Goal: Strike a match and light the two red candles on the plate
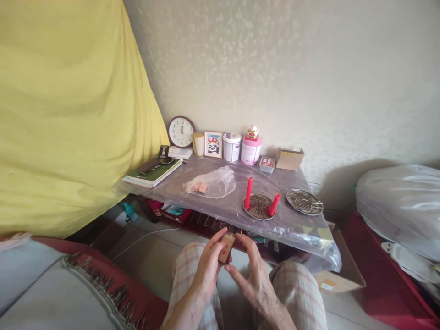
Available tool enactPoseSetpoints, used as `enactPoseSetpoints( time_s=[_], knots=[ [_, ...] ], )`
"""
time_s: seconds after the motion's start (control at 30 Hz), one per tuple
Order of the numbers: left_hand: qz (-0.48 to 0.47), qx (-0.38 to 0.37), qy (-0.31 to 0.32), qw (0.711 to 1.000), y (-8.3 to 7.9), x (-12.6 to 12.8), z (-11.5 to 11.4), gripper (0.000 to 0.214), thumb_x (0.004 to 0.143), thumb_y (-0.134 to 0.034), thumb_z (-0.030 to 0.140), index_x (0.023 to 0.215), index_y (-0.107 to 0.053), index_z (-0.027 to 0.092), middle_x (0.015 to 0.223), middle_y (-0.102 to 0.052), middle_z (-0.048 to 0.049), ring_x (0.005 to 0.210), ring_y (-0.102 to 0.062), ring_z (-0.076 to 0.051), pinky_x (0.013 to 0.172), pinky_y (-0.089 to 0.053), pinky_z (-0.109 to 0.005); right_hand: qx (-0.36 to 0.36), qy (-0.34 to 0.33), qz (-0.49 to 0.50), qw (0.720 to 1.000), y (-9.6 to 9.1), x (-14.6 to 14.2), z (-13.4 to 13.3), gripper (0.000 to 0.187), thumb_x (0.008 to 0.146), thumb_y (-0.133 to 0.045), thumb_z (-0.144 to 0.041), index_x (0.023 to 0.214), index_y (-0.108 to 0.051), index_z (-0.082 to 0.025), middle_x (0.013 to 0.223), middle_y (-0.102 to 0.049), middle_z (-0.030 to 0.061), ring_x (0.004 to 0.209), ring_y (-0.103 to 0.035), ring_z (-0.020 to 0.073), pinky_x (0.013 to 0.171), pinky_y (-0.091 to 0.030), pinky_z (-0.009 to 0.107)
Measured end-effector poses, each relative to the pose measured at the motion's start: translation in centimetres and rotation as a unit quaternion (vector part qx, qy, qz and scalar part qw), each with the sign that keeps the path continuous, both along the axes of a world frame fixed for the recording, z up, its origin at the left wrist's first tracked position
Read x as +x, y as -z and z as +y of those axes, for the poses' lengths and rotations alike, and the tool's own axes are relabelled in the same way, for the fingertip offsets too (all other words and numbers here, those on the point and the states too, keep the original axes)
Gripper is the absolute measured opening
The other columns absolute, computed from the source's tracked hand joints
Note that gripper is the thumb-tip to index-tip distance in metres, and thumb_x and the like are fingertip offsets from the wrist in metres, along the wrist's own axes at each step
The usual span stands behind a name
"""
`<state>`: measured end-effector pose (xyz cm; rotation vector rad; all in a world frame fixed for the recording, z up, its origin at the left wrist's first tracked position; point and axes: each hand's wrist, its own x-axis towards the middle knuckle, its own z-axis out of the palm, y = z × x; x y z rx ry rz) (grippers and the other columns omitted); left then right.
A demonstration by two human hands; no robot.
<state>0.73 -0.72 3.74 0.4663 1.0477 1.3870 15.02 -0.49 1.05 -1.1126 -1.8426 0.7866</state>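
My left hand (pixel 208 266) is closed around a small matchbox (pixel 227 247), held tilted above my lap. Match ends show at the box's upper end, which is pulled open. Close to the box's right side is my right hand (pixel 256 275), its thumb and index finger spread apart. A tiny reddish speck by the right index fingertip is too small to make out. Beyond my hands, two red candles, a taller one (pixel 248 192) and a shorter leaning one (pixel 274 205), stand on a round metal plate (pixel 259 217) strewn with used matches.
A second plate (pixel 305 211) of burnt matches sits on the plastic-covered table (pixel 206 206). Behind are a clear bag (pixel 220 181), a clock (pixel 181 131), tins (pixel 231 147), a card box (pixel 267 164) and an open carton (pixel 289 159). The table's front edge is beyond my knees.
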Motion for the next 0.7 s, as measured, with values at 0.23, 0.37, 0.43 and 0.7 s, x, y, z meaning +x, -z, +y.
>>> enactPoseSetpoints(
  time_s=[0.23,0.37,0.43,0.7],
  knots=[
    [0.052,0.011,0.017,0.998,0.3,0.2,-0.1,0.041,0.082,-0.059,0.03,0.123,-0.064,0.022,0.078,-0.072,-0.0009,0.065,-0.059,-0.016,0.064,-0.046,-0.028,0.047,0.023,-0.054,0.997,1.5,-0.3,0.0,0.07,0.086,-0.069,-0.033,0.145,-0.032,-0.029,0.148,-0.048,0.0124,0.136,-0.047,0.0326,0.11,-0.044,0.051],
    [0.053,0.018,0.021,0.998,0.1,0.3,-0.5,0.043,0.083,-0.058,0.031,0.124,-0.062,0.02,0.089,-0.075,-0.0047,0.067,-0.061,-0.016,0.067,-0.047,-0.029,0.065,0.024,-0.063,0.996,1.6,-0.1,0.3,0.07,0.085,-0.069,-0.03,0.145,-0.033,-0.028,0.146,-0.051,0.0127,0.134,-0.05,0.0326,0.108,-0.048,0.048],
    [0.055,0.019,0.018,0.998,-0.1,0.4,-0.5,0.044,0.082,-0.058,0.031,0.124,-0.062,0.019,0.093,-0.075,-0.0063,0.068,-0.062,-0.016,0.068,-0.047,-0.03,0.087,0.027,-0.06,0.994,1.9,0.0,0.4,0.069,0.085,-0.069,-0.029,0.145,-0.035,-0.028,0.143,-0.054,0.012,0.13,-0.054,0.0319,0.106,-0.05,0.046],
    [0.063,0.002,0.017,0.998,-0.2,0.4,0.0,0.042,0.078,-0.058,0.029,0.118,-0.062,0.016,0.089,-0.075,-0.0052,0.064,-0.063,-0.016,0.065,-0.048,-0.03,0.135,0.048,-0.023,0.989,4.2,-0.4,0.8,0.066,0.088,-0.066,-0.037,0.145,-0.035,-0.028,0.141,-0.053,0.0109,0.13,-0.053,0.0309,0.107,-0.048,0.045]
  ],
)
